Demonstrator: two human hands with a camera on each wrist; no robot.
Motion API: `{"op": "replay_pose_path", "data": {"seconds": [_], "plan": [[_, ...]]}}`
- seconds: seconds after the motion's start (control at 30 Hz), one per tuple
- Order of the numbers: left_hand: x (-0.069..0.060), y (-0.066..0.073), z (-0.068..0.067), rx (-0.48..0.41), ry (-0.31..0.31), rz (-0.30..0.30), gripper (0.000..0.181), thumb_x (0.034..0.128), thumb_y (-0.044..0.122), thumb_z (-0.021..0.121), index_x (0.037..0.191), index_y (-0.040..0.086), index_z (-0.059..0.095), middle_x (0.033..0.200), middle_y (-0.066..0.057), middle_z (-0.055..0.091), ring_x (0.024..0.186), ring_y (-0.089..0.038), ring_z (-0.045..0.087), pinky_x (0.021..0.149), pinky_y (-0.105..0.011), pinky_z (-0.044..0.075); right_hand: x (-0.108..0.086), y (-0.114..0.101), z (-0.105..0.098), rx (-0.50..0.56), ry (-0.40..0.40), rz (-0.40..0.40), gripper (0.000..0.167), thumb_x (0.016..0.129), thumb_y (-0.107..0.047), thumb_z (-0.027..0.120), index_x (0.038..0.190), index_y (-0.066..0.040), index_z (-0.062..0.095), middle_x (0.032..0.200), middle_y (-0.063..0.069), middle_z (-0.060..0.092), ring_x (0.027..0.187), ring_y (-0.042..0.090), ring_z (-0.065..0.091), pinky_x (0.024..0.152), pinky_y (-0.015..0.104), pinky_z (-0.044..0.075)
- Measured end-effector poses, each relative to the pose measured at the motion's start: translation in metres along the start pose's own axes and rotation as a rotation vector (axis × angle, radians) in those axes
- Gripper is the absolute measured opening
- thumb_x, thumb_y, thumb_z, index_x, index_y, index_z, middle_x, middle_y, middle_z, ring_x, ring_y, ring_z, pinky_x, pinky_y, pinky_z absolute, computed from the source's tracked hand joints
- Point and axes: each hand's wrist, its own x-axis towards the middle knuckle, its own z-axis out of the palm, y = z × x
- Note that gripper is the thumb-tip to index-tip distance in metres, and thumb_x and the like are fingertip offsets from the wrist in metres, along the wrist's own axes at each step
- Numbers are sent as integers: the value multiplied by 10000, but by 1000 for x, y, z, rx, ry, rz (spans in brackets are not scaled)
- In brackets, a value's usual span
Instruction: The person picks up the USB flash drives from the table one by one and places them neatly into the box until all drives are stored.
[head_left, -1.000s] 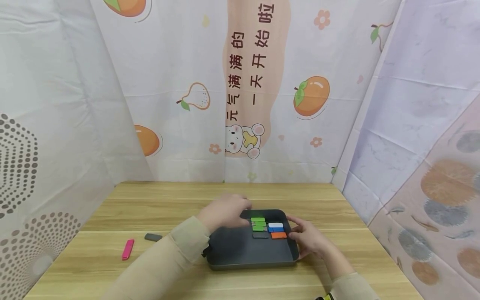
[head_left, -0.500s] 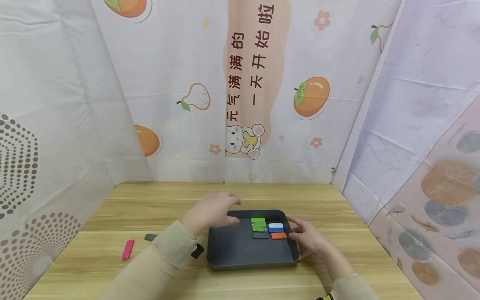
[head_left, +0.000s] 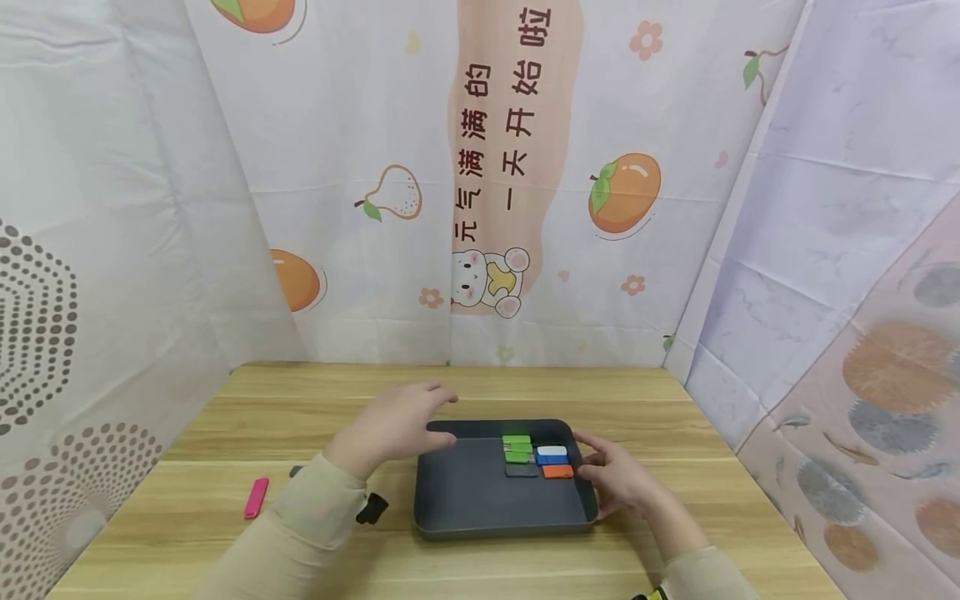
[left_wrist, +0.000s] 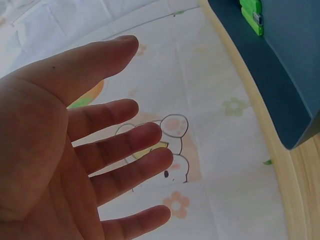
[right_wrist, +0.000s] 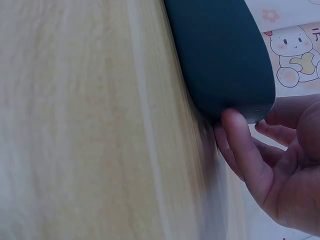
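A dark grey tray [head_left: 480, 500] rests on the wooden table. Green USB flash drives [head_left: 517, 457] lie in its far right part, beside a blue-and-white one [head_left: 552, 458], an orange one [head_left: 557, 472] and a dark grey one [head_left: 521, 472]. Over the tray's far left corner hovers my left hand [head_left: 393, 423], fingers spread and holding nothing; its bare palm [left_wrist: 35, 160] shows in the left wrist view. My right hand [head_left: 622, 475] holds the tray's right end, fingertips against the outer wall [right_wrist: 225, 65] in the right wrist view.
A pink flash drive [head_left: 256, 498] lies on the table [head_left: 187, 500] at left. Near it a dark grey one [head_left: 296, 471] is mostly hidden by my left sleeve [head_left: 300, 525]. Printed cloth [head_left: 360, 275] hangs behind the table and at both sides.
My left hand has drawn back leftward from above the tray's middle, and its sleeve now covers more of the grey flash drive. The tray and right hand have stayed in place.
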Motion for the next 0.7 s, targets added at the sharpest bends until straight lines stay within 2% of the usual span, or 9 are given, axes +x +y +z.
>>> {"op": "replay_pose_path", "data": {"seconds": [0.17,0.33,0.7], "plan": [[-9,-5,-3,-11,20,-21,538,852,429,812,1302,177,661,1288,-10,640,1127,-253,642,948,-456,498,0,-1,0,-1,2,1,618,982,4,591,1557,-143,416,1263,237,600,1013,354,634,531,527,572],[-19,-13,-1,-7,29,-46,557,848,449,809,1314,184,656,1289,12,633,1152,-251,628,970,-476,483,0,-1,1,-8,5,5,615,983,0,591,1555,-150,422,1270,242,596,1005,354,635,531,524,572],[-44,-34,-1,-27,77,-83,590,862,420,803,1338,113,640,1309,-71,629,1178,-310,617,973,-525,478,0,-1,0,-13,12,12,615,981,1,602,1551,-153,429,1278,245,588,982,349,638,530,521,572]]}}
